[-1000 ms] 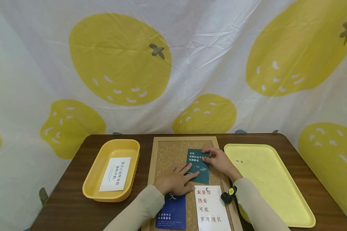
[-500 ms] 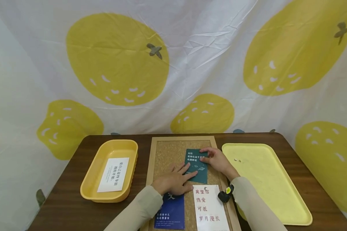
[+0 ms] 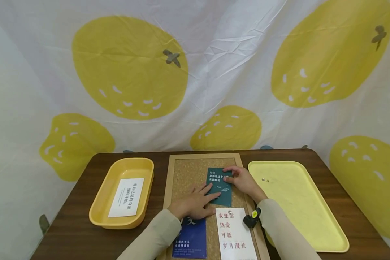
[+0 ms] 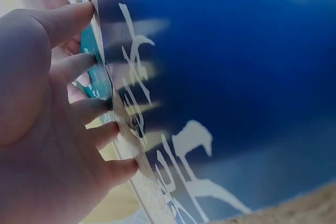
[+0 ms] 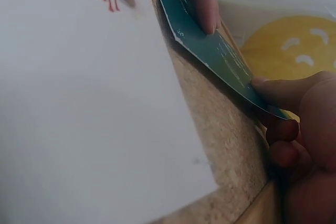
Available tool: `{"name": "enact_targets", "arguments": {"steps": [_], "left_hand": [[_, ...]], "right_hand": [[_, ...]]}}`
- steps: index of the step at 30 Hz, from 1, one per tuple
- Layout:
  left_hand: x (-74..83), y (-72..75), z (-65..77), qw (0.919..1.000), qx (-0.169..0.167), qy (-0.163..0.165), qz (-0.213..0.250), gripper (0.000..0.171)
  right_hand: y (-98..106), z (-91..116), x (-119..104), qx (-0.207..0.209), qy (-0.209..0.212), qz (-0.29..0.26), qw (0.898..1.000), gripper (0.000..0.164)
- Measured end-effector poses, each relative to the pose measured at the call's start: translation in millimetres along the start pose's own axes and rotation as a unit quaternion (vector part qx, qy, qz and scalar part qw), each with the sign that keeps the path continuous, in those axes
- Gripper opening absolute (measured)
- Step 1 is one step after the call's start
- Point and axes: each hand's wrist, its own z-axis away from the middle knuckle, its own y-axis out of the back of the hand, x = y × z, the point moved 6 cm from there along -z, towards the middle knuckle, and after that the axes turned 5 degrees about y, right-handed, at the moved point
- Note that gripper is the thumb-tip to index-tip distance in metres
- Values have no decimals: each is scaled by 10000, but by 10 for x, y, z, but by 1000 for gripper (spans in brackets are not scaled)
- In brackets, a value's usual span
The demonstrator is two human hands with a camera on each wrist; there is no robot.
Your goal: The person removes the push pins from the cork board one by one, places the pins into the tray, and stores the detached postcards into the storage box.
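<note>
Card (image 3: pixel 219 183), green, on the corkboard (image 3: pixel 189 172), one edge pinched in the right hand (image 3: pixel 245 182); only the right wrist view shows fingertips (image 5: pixel 284 129) tucked beneath; the left hand (image 3: pixel 194 204), fingers spread apart, touches its face; nearer, a pin (image 3: pixel 229 212) stands in the white card (image 3: pixel 235 234).

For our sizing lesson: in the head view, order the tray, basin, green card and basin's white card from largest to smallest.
1. Tray
2. Basin
3. Green card and white card: too alike to rank.

White-lettered dark teal card (image 3: pixel 220 183)
</note>
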Motion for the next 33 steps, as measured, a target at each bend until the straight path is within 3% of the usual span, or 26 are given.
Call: {"name": "enact_targets", "arguments": {"steps": [15, 20, 33], "left_hand": [[4, 52, 46, 9995, 290, -140, 31, 59], [14, 89, 73, 9987, 385, -217, 242, 58], [48, 239, 262, 9951, 696, -560, 422, 57]], "right_hand": [[-15, 1, -7, 0, -99, -8, 10000, 29], [-8, 1, -7, 4, -161, 13, 9999, 29], [-7, 8, -8, -1, -160, -54, 9999, 29]]}}
